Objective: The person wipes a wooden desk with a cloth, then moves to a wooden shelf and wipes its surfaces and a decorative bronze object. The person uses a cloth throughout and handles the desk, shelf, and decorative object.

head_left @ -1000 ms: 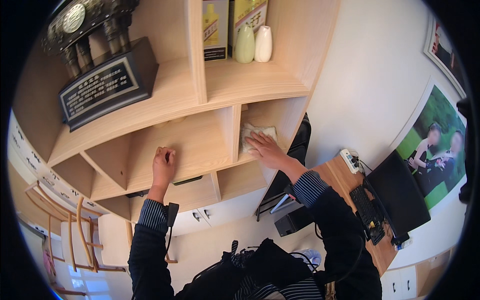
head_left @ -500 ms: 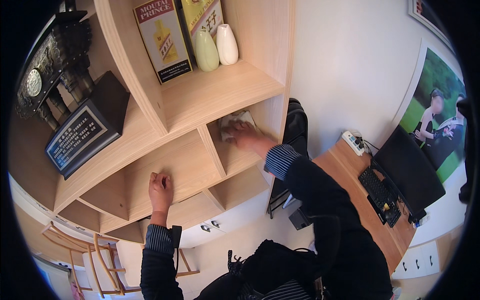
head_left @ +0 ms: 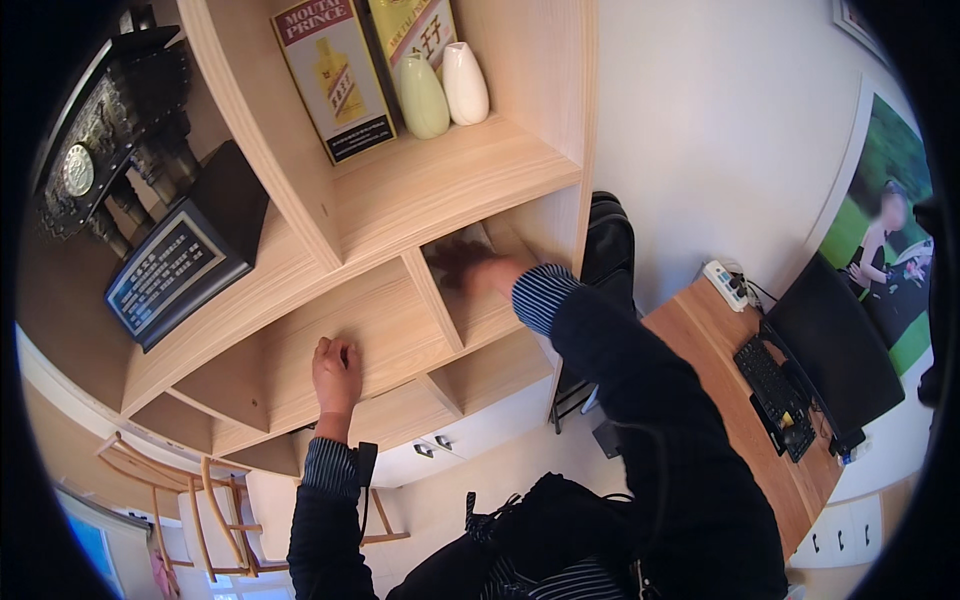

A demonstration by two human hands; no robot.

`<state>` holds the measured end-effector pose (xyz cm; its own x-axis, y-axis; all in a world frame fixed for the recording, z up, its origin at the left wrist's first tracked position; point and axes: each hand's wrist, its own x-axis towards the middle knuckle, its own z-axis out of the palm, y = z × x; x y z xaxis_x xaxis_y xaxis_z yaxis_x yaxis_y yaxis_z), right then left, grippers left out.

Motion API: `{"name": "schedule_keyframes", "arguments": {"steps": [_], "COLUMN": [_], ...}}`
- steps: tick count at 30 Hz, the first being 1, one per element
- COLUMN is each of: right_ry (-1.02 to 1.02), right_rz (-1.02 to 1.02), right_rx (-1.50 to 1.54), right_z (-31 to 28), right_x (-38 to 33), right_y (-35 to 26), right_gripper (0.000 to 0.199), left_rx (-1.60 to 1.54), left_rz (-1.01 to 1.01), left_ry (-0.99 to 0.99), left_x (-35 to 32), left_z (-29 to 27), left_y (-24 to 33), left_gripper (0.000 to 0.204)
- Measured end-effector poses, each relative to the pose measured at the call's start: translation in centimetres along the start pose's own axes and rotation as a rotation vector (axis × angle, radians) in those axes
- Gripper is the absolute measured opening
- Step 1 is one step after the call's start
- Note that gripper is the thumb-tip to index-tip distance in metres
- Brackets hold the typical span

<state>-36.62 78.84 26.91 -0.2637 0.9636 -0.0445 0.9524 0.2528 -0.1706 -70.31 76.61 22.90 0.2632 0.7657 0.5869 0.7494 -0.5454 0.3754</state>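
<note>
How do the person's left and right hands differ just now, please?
The left hand is loosely curled and fairly sharp; the right hand is blurred, its finger positions unclear.
The left hand is before the wide compartment; the right hand reaches into the smaller compartment beside it.
No object shows in the left hand; a pale cloth shows partly by the right hand.
Both are bare, with striped cuffs.

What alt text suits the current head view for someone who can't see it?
A person's blurred right hand is inside a small compartment of a light wooden shelf unit, at a mostly hidden pale cloth; the left hand, loosely curled, is before the wider neighbouring compartment. Green and white vases stand above; a desk with monitor is at right.
</note>
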Motion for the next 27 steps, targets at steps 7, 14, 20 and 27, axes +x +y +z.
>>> {"name": "schedule_keyframes", "arguments": {"steps": [7,14,20,27], "right_ry": [0.050,0.316,0.327,0.431], "right_rz": [-0.057,-0.147,0.191,0.007], "right_rx": [-0.012,0.124,-0.057,-0.092], "right_z": [1.6,4.4,4.5,6.4], "right_x": [-3.4,-18.6,-12.6,-12.0], "right_y": [-0.8,1.3,0.5,-4.9], "right_gripper": [0.057,0.050,0.053,0.047], "left_rx": [0.010,0.034,0.057,0.020], "left_rz": [0.000,-0.037,-0.021,-0.023], "left_ry": [0.014,0.011,0.033,0.036], "left_x": [-0.2,-0.2,-0.2,-0.4], "left_z": [0.0,0.1,0.2,0.2], "left_y": [-0.2,0.3,0.3,-0.2], "left_gripper": [0.013,0.013,0.012,0.011]}}
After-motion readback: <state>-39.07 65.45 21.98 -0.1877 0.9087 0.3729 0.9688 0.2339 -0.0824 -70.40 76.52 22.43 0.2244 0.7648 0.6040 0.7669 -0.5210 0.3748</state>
